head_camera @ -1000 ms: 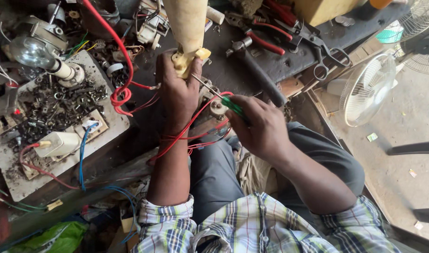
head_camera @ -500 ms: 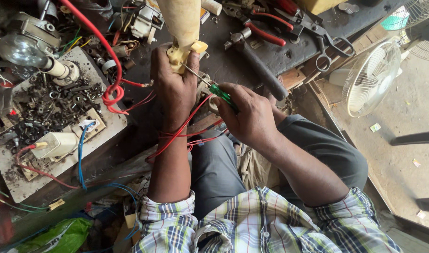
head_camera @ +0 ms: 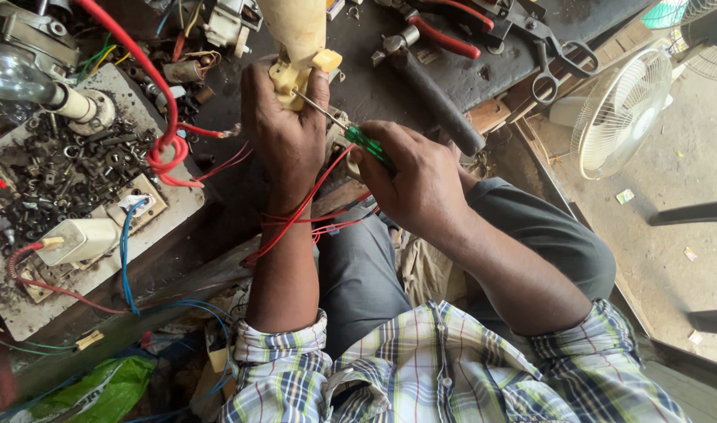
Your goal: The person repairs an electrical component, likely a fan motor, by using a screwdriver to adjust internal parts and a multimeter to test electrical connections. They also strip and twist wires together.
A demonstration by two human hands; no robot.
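Cluttered with screws, wires and tools, our counter (head_camera: 217,188) leaves little free room. At its left edge sits a tray of dark hardware (head_camera: 53,168) beside a looped red cable (head_camera: 166,149). Our left hand (head_camera: 284,129) grips the cream plastic housing (head_camera: 299,47) near the centre; our right hand (head_camera: 409,176) holds a green-handled screwdriver (head_camera: 366,141), tip against the housing. Right of the counter edge, a white fan (head_camera: 621,110) stands on open floor.

Green plastic bag (head_camera: 92,392) bottom left under the bench – small paper scrap (head_camera: 624,196) on the floor, right.
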